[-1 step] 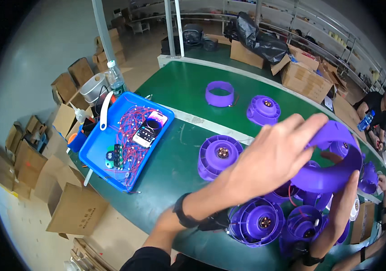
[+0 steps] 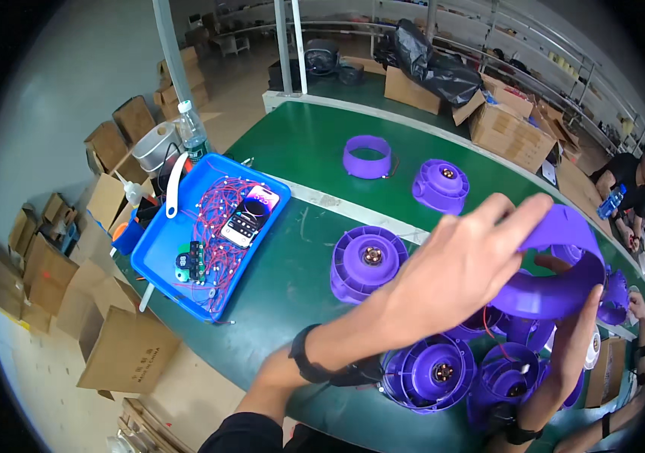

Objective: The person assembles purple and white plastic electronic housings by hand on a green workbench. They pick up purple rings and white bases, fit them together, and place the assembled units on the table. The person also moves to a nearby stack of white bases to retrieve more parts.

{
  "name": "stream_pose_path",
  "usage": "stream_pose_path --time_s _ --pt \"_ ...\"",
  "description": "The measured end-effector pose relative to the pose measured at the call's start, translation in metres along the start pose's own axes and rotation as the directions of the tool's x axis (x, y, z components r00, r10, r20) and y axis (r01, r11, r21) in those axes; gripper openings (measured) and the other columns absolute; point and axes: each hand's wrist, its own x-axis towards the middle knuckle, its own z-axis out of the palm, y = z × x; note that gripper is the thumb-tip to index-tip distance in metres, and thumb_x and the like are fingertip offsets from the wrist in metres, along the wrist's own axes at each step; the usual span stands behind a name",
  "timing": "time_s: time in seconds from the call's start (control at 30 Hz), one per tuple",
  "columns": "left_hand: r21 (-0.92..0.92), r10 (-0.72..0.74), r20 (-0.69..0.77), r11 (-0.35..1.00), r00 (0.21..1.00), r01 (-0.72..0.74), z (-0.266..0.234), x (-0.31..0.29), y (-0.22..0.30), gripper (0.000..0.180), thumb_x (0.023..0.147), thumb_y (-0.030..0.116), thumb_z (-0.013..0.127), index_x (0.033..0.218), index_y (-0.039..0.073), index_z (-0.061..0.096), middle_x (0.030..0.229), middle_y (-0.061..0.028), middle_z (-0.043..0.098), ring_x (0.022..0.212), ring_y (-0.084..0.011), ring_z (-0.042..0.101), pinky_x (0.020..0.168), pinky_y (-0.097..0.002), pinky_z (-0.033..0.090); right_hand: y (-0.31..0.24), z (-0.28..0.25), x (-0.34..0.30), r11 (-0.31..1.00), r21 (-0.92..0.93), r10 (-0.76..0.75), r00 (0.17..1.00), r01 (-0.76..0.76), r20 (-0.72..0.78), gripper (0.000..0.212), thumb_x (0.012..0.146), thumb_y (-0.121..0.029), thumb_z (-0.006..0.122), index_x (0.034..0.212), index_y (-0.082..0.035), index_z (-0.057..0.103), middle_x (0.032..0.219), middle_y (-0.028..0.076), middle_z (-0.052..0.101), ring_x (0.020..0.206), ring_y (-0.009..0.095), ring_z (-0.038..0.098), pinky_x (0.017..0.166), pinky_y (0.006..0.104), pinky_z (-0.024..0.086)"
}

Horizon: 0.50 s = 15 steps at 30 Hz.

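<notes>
In both hands I hold a wide purple plastic ring (image 2: 545,296), tilted, above the right part of the green table (image 2: 300,241). My left hand (image 2: 462,260) grips its upper left edge, with the fingers bent over the rim. My right hand (image 2: 580,321) is closed on its lower right side, with the thumb outside and fingertips showing through the opening. Beneath my arms stand purple round housings with metal centres, among them one housing (image 2: 432,371) and another housing (image 2: 509,377) with a thin red wire. A further purple housing (image 2: 368,263) is left of my left hand.
Farther back are a loose purple ring (image 2: 367,157) and a purple housing (image 2: 441,186). At left, a blue tray (image 2: 155,249) holds red wires, a phone (image 2: 250,217) and a small circuit board (image 2: 195,260). A water bottle (image 2: 193,132) stands behind it. Another person (image 2: 635,189) sits at right.
My left hand has shifted slightly right, and the purple ring has tilted a little in my grip. Both hands still hold it.
</notes>
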Motion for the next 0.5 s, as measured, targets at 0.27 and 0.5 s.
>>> stream_pose_path --time_s 0.27,0.5 --pt "-0.058 0.142 0.089 0.989 0.986 -0.138 0.008 -0.006 0.009 0.086 0.082 0.022 0.071 0.151 -0.002 0.028 0.138 -0.0381 0.035 0.11 -0.0562 0.054 0.087 -0.0544 0.053 0.03 -0.008 -0.021 0.922 0.36 -0.074 0.979 0.14 -0.192 0.08 0.102 -0.063 0.029 0.152 0.0 0.03 0.142 0.022 0.05 0.128 0.03 0.053 0.109 0.0483 0.04" --pt "-0.243 0.037 -0.034 0.969 0.999 -0.044 0.02 -0.006 0.01 0.09 0.076 0.038 0.077 0.145 -0.002 0.035 0.142 -0.0334 0.034 0.119 -0.0537 0.05 0.096 -0.0519 0.048 0.014 0.004 -0.014 0.971 -0.052 -0.239 0.953 0.234 -0.184 0.083 0.099 -0.06 0.046 0.16 -0.012 0.017 0.156 0.02 0.031 0.135 0.037 0.045 0.114 0.0495 0.034"
